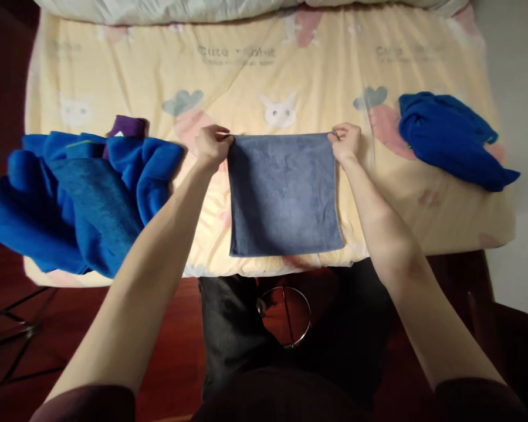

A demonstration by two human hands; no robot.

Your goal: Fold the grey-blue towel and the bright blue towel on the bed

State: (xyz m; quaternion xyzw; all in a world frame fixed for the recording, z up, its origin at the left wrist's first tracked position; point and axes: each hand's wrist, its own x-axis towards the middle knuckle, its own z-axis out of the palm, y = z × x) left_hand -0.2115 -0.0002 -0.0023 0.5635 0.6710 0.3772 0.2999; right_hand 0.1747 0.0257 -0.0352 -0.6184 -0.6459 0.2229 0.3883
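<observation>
A gray-blue square cloth (286, 202) lay spread out on a yellow sheet (237, 76) with bunnies and carrots on it, close to the near edge of the bed. The left hand (214, 144) had its grip pinched on the far left corner, and the right hand (347, 142) had its grip pinched on the far right corner. The cloth looked mostly smooth between them. I could not tell if the far edge was lifted a little. A big heap of bright blue cloths (158, 170) sat to the left, with a bit of purple cloth (129, 127) poking out behind it. One more blue bundle (449, 143) lay well off to the right. The step looked like laying the cloth flat and straight. The next move seemed to call for even hands and tight corners.
</observation>
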